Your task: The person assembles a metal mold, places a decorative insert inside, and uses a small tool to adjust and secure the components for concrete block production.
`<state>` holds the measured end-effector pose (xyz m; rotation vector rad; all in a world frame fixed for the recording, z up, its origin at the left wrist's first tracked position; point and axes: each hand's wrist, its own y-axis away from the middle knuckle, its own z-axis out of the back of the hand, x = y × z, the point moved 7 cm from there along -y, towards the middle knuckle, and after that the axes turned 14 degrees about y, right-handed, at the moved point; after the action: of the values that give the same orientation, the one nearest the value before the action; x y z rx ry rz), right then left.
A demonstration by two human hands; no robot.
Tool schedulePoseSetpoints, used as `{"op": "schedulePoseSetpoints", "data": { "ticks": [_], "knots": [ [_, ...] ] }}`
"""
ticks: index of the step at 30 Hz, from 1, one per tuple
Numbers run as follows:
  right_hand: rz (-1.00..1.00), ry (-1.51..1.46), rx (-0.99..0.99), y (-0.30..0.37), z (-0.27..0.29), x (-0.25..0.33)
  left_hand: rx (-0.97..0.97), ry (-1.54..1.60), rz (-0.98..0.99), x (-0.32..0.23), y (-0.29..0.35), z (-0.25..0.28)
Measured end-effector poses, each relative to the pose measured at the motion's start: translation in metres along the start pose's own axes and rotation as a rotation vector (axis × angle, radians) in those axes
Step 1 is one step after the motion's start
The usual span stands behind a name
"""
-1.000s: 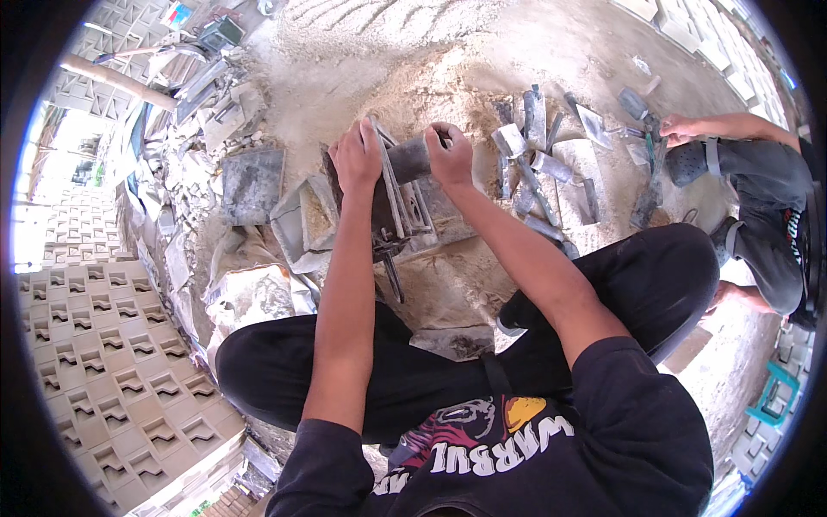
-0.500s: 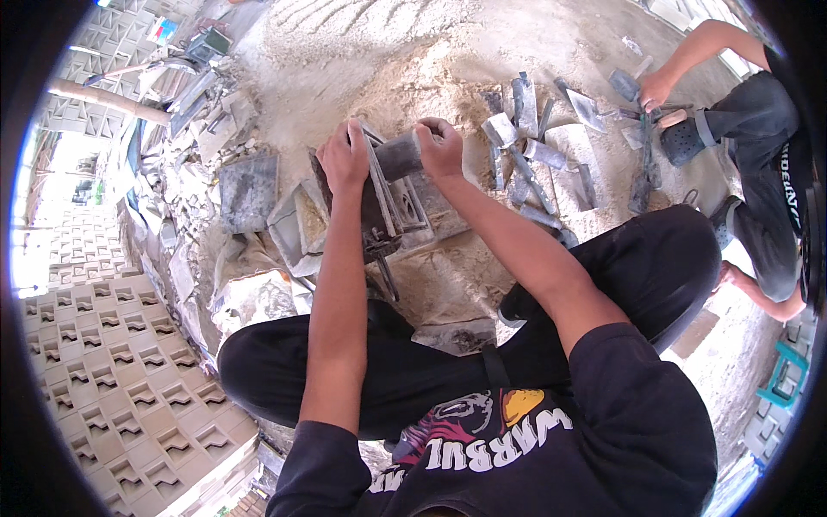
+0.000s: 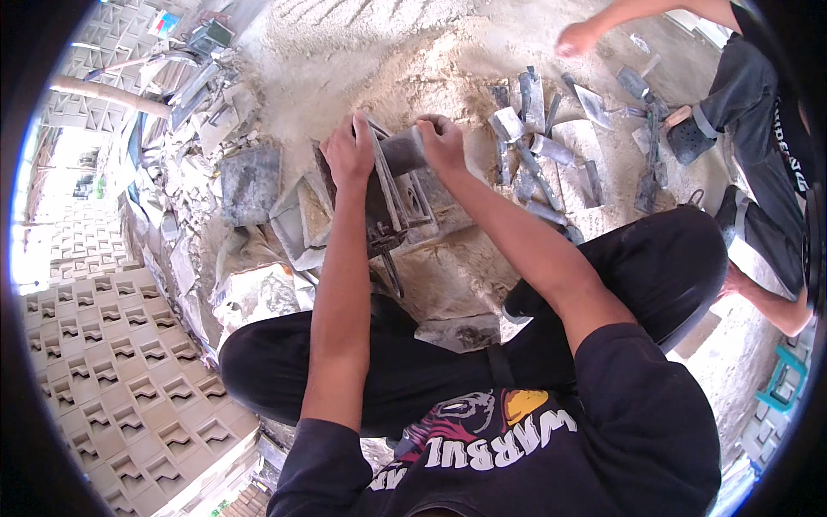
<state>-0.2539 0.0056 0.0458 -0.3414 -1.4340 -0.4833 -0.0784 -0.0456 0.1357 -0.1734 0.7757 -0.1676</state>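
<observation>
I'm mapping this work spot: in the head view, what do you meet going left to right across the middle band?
Patterned vent blocks → flat grey slab → left hand → grey metal mould → right hand → scattered grey metal pieces → a co-worker's dark-trousered leg.

Two hands, one metal mould

Loose grey metal mould pieces are scattered on the sandy ground to the right. A flat grey slab is laid among rubble to the left. Patterned ventilation blocks are ranged in rows at lower left. A co-worker's hand is held out above the sand at upper right, and a black shoe is planted near the metal pieces.
</observation>
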Motion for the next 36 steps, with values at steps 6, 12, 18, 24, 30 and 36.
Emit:
{"op": "schedulePoseSetpoints", "data": {
  "ticks": [6,12,18,24,30,36],
  "knots": [
    [0.072,0.166,0.261,0.034,-0.055,0.007,-0.008,0.044,0.014,-0.005,0.0,0.001],
    [0.096,0.19,0.507,0.031,-0.062,0.008,-0.037,0.027,-0.034,-0.01,0.002,0.002],
    [0.058,0.079,0.625,0.034,-0.081,0.006,-0.023,-0.016,-0.021,-0.001,0.0,0.005],
    [-0.122,-0.104,0.743,0.025,-0.107,-0.04,-0.013,0.035,-0.034,-0.015,-0.001,-0.008],
    [-0.253,-0.333,0.814,0.045,-0.109,-0.021,-0.043,-0.012,-0.055,0.003,-0.001,0.003],
    [-0.279,-0.097,0.741,0.053,-0.085,-0.027,-0.066,0.052,-0.063,0.001,0.003,0.003]
  ]
}}
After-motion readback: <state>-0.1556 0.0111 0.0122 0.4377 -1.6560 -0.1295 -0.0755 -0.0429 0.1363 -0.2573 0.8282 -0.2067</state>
